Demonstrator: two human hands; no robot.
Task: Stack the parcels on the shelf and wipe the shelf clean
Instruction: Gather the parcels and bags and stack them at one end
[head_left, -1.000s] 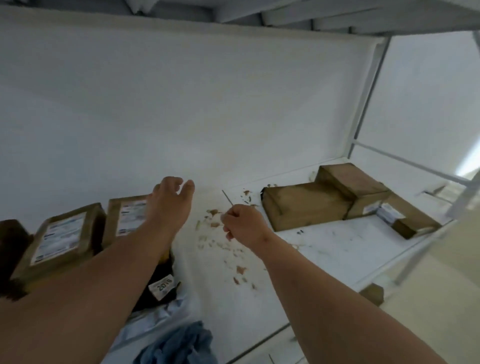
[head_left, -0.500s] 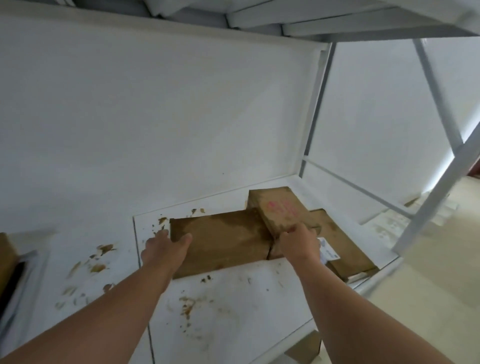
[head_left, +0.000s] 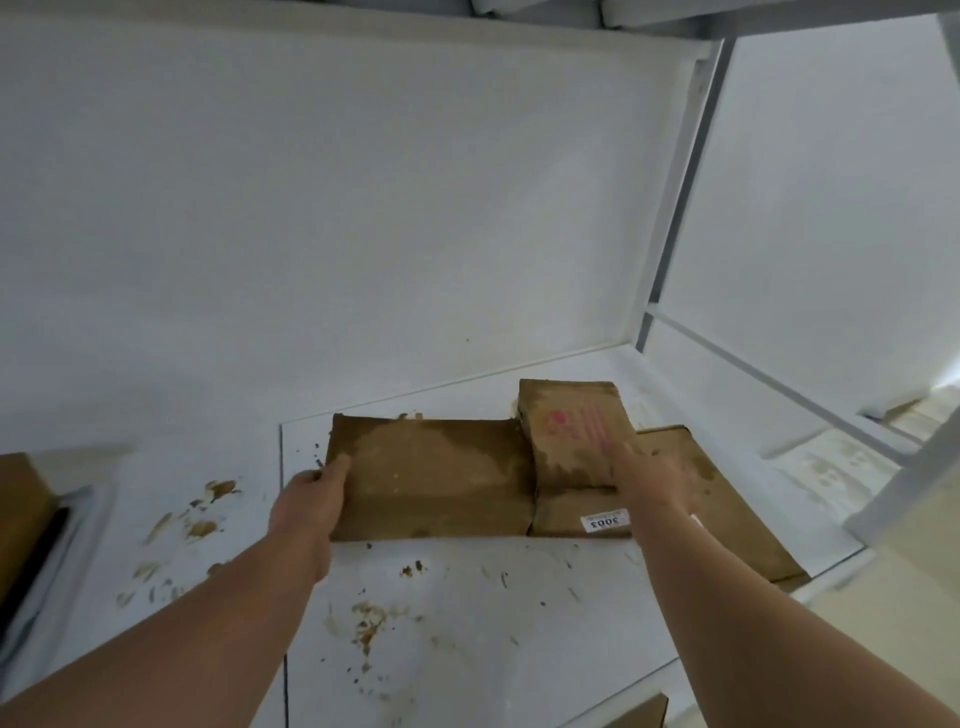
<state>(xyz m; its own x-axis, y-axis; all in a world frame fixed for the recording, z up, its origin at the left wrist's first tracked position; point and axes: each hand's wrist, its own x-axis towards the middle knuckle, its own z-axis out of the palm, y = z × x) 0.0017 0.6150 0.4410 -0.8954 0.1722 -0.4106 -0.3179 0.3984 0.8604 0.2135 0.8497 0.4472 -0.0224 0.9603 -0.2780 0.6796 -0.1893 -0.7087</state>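
Observation:
Three brown cardboard parcels lie together on the white shelf (head_left: 467, 613). My left hand (head_left: 311, 499) grips the left edge of the wide flat parcel (head_left: 436, 478), thumb on top. To its right a smaller parcel with pink print (head_left: 571, 431) lies on a longer parcel (head_left: 727, 519) that bears a white number label. My right hand (head_left: 649, 478) rests on the pink-printed parcel's near right part, fingers stretched forward. Brown dirt smears (head_left: 369, 621) mark the shelf in front of the parcels and to the left.
At the far left edge another brown parcel (head_left: 21, 509) sits beside a dark item. A white upright post (head_left: 675, 176) and cross rails (head_left: 779, 384) bound the shelf on the right. The upper shelf (head_left: 675, 13) runs overhead. A cardboard box corner (head_left: 639, 714) shows below the shelf's front edge.
My view swung right from the left parcels to these three. Both hands reached them: the left took the wide parcel's edge, the right moved onto the pink-printed one.

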